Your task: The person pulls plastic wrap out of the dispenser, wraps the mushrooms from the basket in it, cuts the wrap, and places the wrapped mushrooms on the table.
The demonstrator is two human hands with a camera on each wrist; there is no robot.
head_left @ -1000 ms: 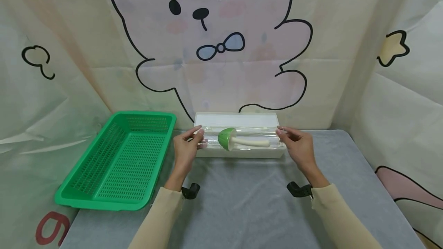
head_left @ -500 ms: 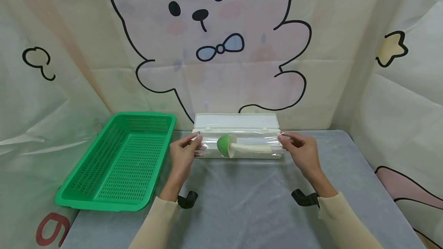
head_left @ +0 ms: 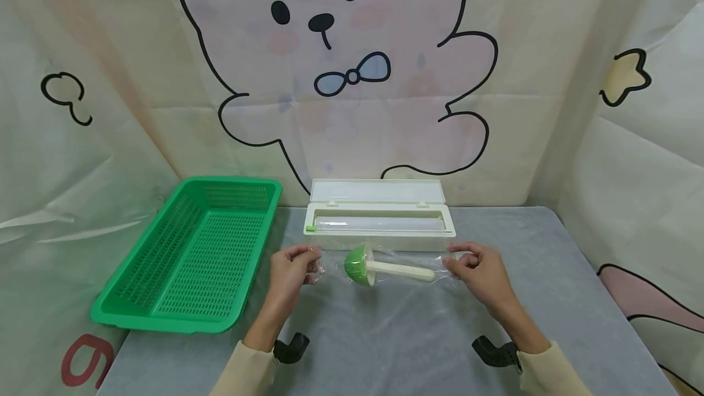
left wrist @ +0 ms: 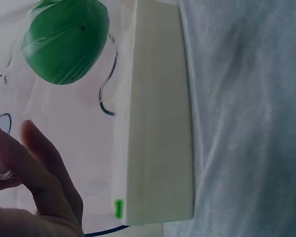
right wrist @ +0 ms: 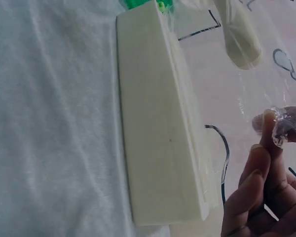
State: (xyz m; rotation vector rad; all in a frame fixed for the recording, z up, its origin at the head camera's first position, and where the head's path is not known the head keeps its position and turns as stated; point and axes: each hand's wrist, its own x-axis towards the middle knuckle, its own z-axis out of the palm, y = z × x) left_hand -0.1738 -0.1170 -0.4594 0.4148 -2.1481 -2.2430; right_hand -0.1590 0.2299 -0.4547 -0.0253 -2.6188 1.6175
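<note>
A toy mushroom with a green cap (head_left: 357, 265) and a white stem (head_left: 401, 271) hangs in clear cling film (head_left: 385, 254) above the table, in front of the dispenser. My left hand (head_left: 291, 274) pinches the film's left end, on the cap side. At the stem side, my right hand (head_left: 484, 277) pinches the other end, which looks bunched in the right wrist view. Behind them stands a white cling film dispenser (head_left: 379, 243), its lid (head_left: 376, 190) raised and a roll (head_left: 379, 223) inside. The left wrist view shows the cap (left wrist: 66, 44) under creased film.
A green plastic basket (head_left: 192, 321) stands on the left of the table, close to my left forearm. Grey cloth (head_left: 407, 341) covers the table. A printed curtain (head_left: 522, 109) with a cartoon animal hangs just behind the dispenser.
Both hands have come toward me and away from the dispenser, carrying the mushroom in its film. The dispenser's front part and roll now show uncovered. The basket stays put.
</note>
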